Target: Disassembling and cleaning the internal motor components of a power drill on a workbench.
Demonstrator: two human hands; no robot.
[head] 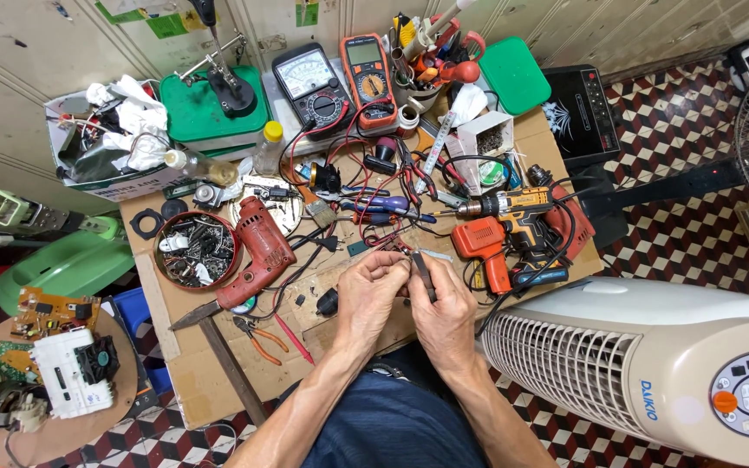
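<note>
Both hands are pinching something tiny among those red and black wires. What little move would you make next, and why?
Probably lift the work slightly toward the eyes. The left hand and right hand meet over a small part too tiny to make out, and loose wires and a drill crowd the bench.

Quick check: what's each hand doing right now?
Left hand: fingers pinched shut on something small, cannot tell what.
Right hand: closed on a slim dark tool.

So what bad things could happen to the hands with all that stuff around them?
The left hand and right hand pinch a small dark tool among loose red and black wires; a wire might snag and tug the meters. The drills lie close, so an elbow could knock one. Tiny parts could get lost in the clutter.
</note>
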